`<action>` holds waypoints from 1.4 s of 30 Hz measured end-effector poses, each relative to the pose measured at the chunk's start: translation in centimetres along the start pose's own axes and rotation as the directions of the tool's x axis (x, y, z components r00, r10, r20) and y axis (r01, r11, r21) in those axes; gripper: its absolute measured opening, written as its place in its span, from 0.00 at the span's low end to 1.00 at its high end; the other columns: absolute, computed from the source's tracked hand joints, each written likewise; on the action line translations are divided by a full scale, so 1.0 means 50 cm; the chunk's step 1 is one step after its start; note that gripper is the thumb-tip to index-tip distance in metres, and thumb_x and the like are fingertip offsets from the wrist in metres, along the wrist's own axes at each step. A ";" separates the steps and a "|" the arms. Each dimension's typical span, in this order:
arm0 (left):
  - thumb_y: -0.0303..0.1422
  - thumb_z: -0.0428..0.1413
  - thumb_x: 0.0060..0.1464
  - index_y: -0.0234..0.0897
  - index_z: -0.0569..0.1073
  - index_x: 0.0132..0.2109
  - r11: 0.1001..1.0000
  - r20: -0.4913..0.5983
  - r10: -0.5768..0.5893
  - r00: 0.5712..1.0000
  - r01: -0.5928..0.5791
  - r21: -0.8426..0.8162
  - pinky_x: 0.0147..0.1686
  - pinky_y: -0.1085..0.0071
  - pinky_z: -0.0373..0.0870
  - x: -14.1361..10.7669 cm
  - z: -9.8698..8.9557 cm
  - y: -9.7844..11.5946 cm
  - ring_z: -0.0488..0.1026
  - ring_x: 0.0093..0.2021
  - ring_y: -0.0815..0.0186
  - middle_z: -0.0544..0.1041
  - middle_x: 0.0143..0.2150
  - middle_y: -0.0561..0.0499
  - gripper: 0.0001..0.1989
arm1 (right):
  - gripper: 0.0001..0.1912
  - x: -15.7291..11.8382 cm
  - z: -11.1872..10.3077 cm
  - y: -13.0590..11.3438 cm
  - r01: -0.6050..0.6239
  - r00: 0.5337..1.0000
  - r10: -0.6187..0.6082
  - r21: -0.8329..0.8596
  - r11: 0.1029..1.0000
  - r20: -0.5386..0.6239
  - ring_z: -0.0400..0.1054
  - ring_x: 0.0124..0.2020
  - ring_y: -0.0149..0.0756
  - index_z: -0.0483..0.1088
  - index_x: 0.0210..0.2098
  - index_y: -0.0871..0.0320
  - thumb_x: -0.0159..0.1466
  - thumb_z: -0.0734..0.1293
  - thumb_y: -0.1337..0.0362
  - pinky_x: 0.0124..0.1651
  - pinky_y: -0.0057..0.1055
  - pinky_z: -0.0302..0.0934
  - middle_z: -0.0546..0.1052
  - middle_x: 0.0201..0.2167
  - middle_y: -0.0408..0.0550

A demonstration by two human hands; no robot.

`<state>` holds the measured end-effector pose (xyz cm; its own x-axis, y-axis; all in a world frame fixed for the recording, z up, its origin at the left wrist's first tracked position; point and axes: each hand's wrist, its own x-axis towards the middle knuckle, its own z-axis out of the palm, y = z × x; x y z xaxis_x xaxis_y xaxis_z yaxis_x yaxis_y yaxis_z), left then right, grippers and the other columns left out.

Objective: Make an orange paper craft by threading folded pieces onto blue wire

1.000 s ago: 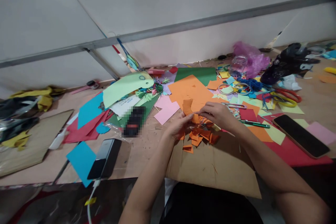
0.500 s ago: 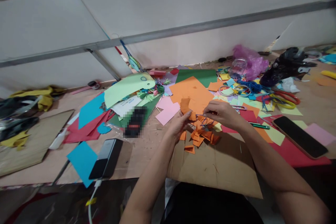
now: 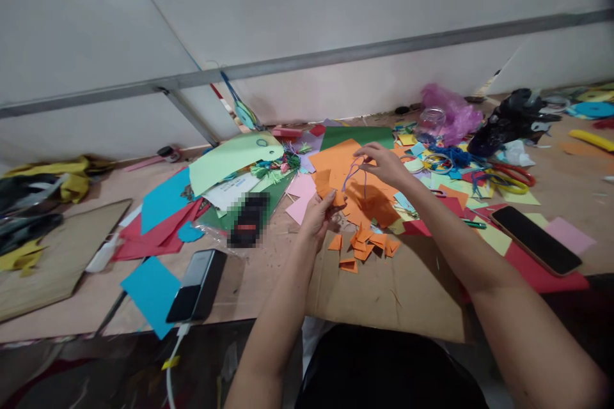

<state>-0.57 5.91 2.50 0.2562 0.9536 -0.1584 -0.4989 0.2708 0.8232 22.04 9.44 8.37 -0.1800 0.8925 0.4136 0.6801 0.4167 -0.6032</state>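
My left hand point(image 3: 318, 216) is closed on folded orange paper pieces point(image 3: 330, 186), with the thumb pressed on top. Up and to the right, my right hand point(image 3: 382, 163) pinches a blue-purple thread point(image 3: 354, 172), which hangs in a loop down toward the orange pieces. Whether a needle is on the thread is too small to tell. Below the hands, several small folded orange paper pieces point(image 3: 363, 244) lie on a brown cardboard sheet point(image 3: 384, 297). Behind them a large orange paper sheet point(image 3: 336, 156) is partly covered by my right hand and its shadow.
To the right lie a phone point(image 3: 536, 239), a green pen point(image 3: 474, 224) and scissors point(image 3: 511, 179). A black power bank point(image 3: 196, 287) with a white cable sits left, beside blue paper point(image 3: 151, 294). A glass jar point(image 3: 432, 121) and a purple plastic bag point(image 3: 453, 115) stand near the wall.
My right hand has moved up and away from my left, drawing the thread out into a loop. My left hand has shifted slightly left with the orange pieces. The view has turned a little.
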 end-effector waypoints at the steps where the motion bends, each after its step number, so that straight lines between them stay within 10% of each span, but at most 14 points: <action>1: 0.37 0.72 0.42 0.35 0.74 0.41 1.000 -0.025 0.008 1.000 -0.008 -0.009 0.34 0.73 0.77 0.005 -0.003 -0.001 0.79 0.34 0.68 0.81 0.35 0.51 0.22 | 0.16 -0.009 0.004 0.009 -0.045 0.998 0.044 -0.014 0.999 -0.040 0.73 0.37 0.36 0.76 0.50 0.54 0.63 0.67 0.67 0.44 0.35 0.64 0.74 0.53 0.53; 8: 0.38 0.72 0.43 0.36 0.74 0.43 0.997 -0.075 0.040 0.996 -0.046 -0.069 0.36 0.74 0.77 0.020 -0.011 -0.007 0.79 0.35 0.68 0.82 0.35 0.51 0.22 | 0.05 -0.110 0.035 0.028 -0.186 0.971 0.204 -0.147 0.972 0.121 0.71 0.33 0.39 0.78 0.32 0.54 0.61 0.68 0.66 0.34 0.32 0.59 0.80 0.32 0.47; 14: 0.38 0.72 0.43 0.37 0.74 0.44 0.990 -0.108 0.076 0.991 -0.088 -0.109 0.38 0.72 0.78 0.024 -0.019 -0.004 0.79 0.34 0.68 0.82 0.38 0.51 0.23 | 0.20 -0.146 0.073 0.020 -0.043 0.972 0.102 -0.266 0.963 0.210 0.72 0.40 0.38 0.77 0.47 0.51 0.58 0.66 0.74 0.33 0.29 0.57 0.76 0.45 0.50; 19: 0.38 0.71 0.45 0.36 0.74 0.43 0.993 -0.116 0.052 0.992 -0.064 -0.098 0.38 0.73 0.77 0.023 -0.018 -0.003 0.79 0.34 0.68 0.82 0.37 0.50 0.21 | 0.13 -0.148 0.079 0.020 -0.028 0.968 0.100 -0.293 0.956 0.232 0.71 0.37 0.36 0.79 0.37 0.54 0.62 0.63 0.74 0.34 0.30 0.57 0.75 0.42 0.50; 25: 0.36 0.72 0.43 0.35 0.74 0.42 0.992 -0.128 0.029 0.991 -0.044 -0.116 0.35 0.73 0.77 0.019 -0.014 -0.002 0.79 0.33 0.67 0.82 0.35 0.50 0.21 | 0.05 -0.147 0.054 0.019 -0.173 0.970 0.143 0.140 0.975 0.199 0.71 0.39 0.38 0.74 0.35 0.54 0.64 0.67 0.61 0.42 0.34 0.63 0.77 0.42 0.50; 30: 0.35 0.72 0.43 0.35 0.74 0.43 0.992 -0.090 0.015 0.996 -0.027 -0.126 0.34 0.73 0.77 0.019 -0.015 -0.009 0.79 0.33 0.67 0.82 0.35 0.50 0.21 | 0.17 -0.154 0.040 -0.002 -0.435 0.899 0.302 0.564 0.702 0.317 0.74 0.32 0.37 0.67 0.36 0.54 0.62 0.70 0.48 0.38 0.34 0.66 0.79 0.35 0.46; 42: 0.35 0.72 0.43 0.34 0.76 0.44 0.997 0.009 -0.025 1.000 0.026 -0.079 0.36 0.71 0.79 0.002 -0.005 -0.010 0.79 0.35 0.66 0.82 0.39 0.49 0.22 | 0.17 -0.151 0.046 -0.024 -0.460 0.885 0.335 0.719 0.521 0.323 0.72 0.37 0.36 0.72 0.33 0.55 0.50 0.79 0.56 0.44 0.35 0.64 0.79 0.37 0.46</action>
<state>-0.49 5.90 1.94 0.2764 0.9452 -0.1740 -0.5558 0.3049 0.7734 20.97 2.60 4.41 -0.1610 0.9853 -0.0570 -0.0736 -0.0695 -0.9949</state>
